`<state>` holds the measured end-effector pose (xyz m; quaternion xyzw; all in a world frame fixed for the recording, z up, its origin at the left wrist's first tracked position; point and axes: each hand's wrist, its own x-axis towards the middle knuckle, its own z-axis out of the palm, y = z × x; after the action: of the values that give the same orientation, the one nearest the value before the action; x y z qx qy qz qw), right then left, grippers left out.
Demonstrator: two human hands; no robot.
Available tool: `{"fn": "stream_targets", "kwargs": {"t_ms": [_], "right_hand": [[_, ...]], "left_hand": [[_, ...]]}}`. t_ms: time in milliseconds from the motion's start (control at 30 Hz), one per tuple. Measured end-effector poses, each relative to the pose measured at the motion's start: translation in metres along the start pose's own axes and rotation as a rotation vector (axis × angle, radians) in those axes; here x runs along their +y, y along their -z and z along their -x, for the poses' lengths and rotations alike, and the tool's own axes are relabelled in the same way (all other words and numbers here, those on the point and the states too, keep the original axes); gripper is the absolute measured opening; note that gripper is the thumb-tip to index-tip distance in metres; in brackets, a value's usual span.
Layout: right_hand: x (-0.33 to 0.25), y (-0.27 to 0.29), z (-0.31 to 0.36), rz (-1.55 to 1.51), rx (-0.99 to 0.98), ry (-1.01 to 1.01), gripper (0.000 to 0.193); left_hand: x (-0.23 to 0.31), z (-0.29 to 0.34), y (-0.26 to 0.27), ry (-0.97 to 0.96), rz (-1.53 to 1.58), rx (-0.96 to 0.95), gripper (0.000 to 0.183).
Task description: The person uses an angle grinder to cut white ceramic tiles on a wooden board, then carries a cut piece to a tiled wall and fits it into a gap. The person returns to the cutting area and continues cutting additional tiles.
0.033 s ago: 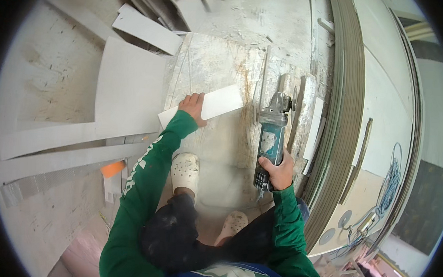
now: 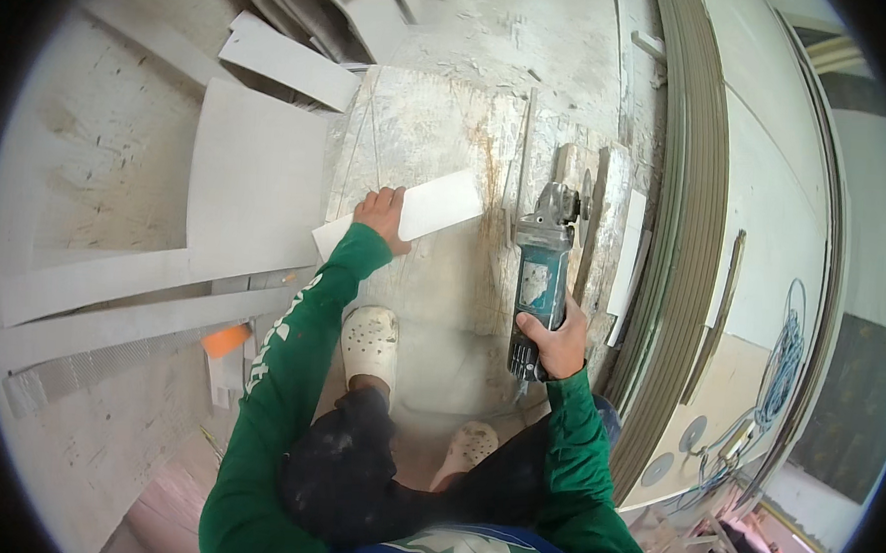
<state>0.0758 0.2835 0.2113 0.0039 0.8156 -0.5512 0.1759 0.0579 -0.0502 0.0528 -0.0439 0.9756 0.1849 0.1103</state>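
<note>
My left hand point(image 2: 383, 218) is closed over a narrow white board point(image 2: 441, 204), its fingers across the middle of the strip. The board lies aslant on a worn, dusty work board point(image 2: 422, 105) in front of my feet. In my right hand point(image 2: 558, 343) is a teal and black angle grinder point(image 2: 540, 287), gripped round the rear of its body. The grinder's metal head points away from me, its thin disc point(image 2: 586, 194) upright on the right side. Between the disc and the white board there is a gap.
Right of the grinder stands a rough, plaster-caked bar point(image 2: 602, 235), then a stack of boards point(image 2: 683, 189). Large pale offcuts point(image 2: 258, 172) lie at the left, near an orange piece point(image 2: 225, 340). A coiled cable point(image 2: 782, 364) and loose discs point(image 2: 693, 433) are at the far right.
</note>
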Motion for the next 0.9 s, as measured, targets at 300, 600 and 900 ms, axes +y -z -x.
{"fn": "stream_targets", "kwargs": {"t_ms": [300, 600, 900], "right_hand": [[0.011, 0.007, 0.009, 0.020, -0.056, -0.048, 0.052], [0.007, -0.009, 0.008, 0.057, -0.192, -0.112, 0.057], [0.022, -0.021, 0.004, 0.073, -0.272, -0.067, 0.054]], "left_hand": [[-0.009, 0.051, -0.027, 0.112, -0.043, 0.028, 0.100], [-0.015, 0.093, -0.030, 0.257, -0.092, -0.041, 0.106], [-0.038, 0.126, -0.036, 0.315, 0.002, 0.065, 0.102]]}}
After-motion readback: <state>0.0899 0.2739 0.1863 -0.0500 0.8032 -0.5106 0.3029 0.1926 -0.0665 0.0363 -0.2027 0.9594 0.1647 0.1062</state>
